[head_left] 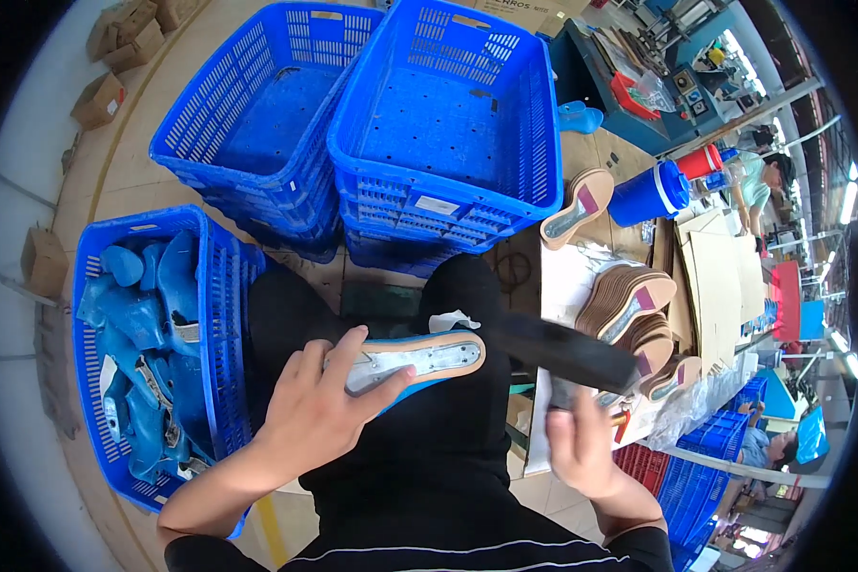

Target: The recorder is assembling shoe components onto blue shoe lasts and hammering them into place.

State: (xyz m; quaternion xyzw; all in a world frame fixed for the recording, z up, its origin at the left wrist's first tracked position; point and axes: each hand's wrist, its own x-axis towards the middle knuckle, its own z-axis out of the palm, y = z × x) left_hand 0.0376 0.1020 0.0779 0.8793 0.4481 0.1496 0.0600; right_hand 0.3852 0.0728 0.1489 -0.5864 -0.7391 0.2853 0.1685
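On my lap, my left hand [319, 400] grips a blue shoe last, sole side up, with an insole [439, 357] lying on it. The insole has a tan rim and a grey metallic middle dotted with small holes. My thumb and fingers press on its wider end. To the right, my right hand [583, 440] is closed round the handle of a hammer, whose dark head [577, 355] is smeared by motion. The hammer appears raised, apart from the insole. A scrap of white material [453, 320] sits by the insole's far edge.
At my left stands a blue crate [229, 334] full of blue shoe lasts [143, 319]. Stacked blue crates [448, 205] rise in front. The table [562, 296] at right bears piled insoles [629, 300], a blue jug [643, 194] and cardboard sheets [710, 276]. Other people work beyond.
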